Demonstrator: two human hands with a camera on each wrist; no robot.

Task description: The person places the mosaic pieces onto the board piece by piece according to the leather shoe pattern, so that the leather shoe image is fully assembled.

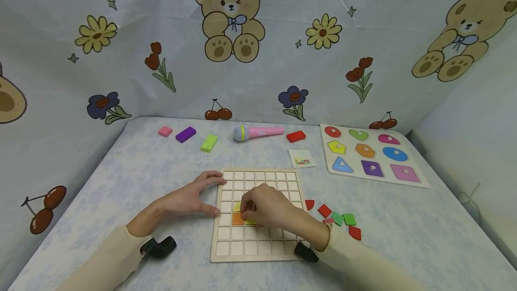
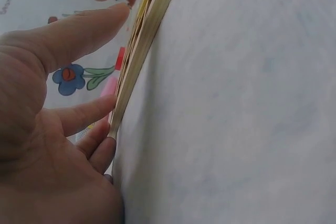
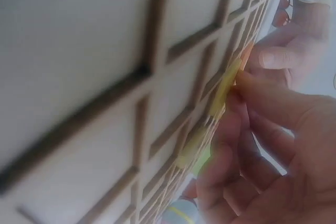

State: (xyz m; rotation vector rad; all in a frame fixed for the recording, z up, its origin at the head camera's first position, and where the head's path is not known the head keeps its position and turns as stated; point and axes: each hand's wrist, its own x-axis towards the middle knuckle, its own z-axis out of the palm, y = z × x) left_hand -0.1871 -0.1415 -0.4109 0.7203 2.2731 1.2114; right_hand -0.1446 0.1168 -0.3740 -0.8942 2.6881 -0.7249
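Right hand: the right hand point(image 1: 264, 205) sits at the centre of the head view, fingers curled down onto a yellow tile point(image 1: 250, 220) in the wooden grid board point(image 1: 258, 241). The fingertips pinch or press the tile's edge; the head view hides which.
Right wrist view: close and blurred, it shows what the head view covers. The fingertips point(image 3: 247, 85) meet the raised edge of the yellow tile point(image 3: 223, 90), which stands tilted out of its cell, with another yellow tile point(image 3: 191, 142) lower in the frame.
Left hand: the left hand point(image 1: 194, 199) lies flat and relaxed just left of centre, fingers straight, resting against the board's left edge.
Left wrist view: it alone shows the board point(image 2: 142, 45) edge-on as a thin pale strip, with the thumb and fingers point(image 2: 84, 30) touching its side.
Board: pale wood, square cells in rows, lying on the tabletop point(image 1: 141, 169) at lower centre. An orange tile point(image 1: 237, 220) fills the cell left of the yellow one, and a second yellow tile point(image 1: 236, 207) sits just above it.
Loose tiles: red and green pieces point(image 1: 337, 219) lie just right of the board.
Farther off: a small pattern card point(image 1: 301, 158) above the board; a pink toy microphone point(image 1: 258, 132), a red block point(image 1: 296, 136), and green point(image 1: 209, 143), purple point(image 1: 186, 134) and pink point(image 1: 165, 131) blocks along the far edge; a shape puzzle tray point(image 1: 420, 183) at upper right.
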